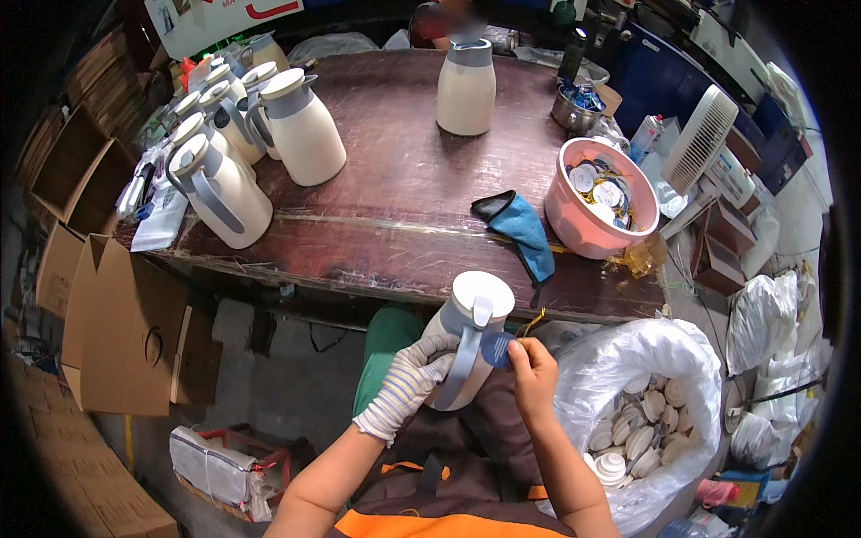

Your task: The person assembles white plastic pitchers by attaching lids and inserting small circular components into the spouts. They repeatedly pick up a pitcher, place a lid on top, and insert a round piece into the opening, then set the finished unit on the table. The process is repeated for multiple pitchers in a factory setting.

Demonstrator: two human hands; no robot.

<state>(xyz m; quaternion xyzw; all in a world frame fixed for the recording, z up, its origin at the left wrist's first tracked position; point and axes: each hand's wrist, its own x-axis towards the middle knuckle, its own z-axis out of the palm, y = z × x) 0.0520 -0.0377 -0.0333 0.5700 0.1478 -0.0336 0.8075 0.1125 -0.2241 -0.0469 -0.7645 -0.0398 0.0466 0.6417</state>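
A brown and orange apron (430, 523) covers the person's front, and just ahead of it, before the table's near edge, a cream jug (475, 381) is held slightly tilted with its white lid (475, 285) on and its grey handle (466, 354) toward the person. The left hand (408, 381), in a striped knit glove, is closed on the jug beside the handle (whether any finger wraps round the handle itself, I cannot tell). The bare right hand (533, 366) pinches a round dark blue tag (494, 351) between thumb and finger, close by the handle, with a yellow cord (534, 321) showing above the fingers. To the right, a clear plastic sack (702, 386) stands open with many white lids (639, 435) inside. On the dark red table (386, 179), a blue and black cloth (531, 244) lies near the front edge, left of a pink bucket (578, 220) holding round tags with yellow cords. Several more cream jugs (305, 134) stand grouped at the left. Farther back are a metal bowl (572, 115) and a lone jug with a grey collar (466, 97), beyond which sits another person, partly seen in a dark red top (430, 27).
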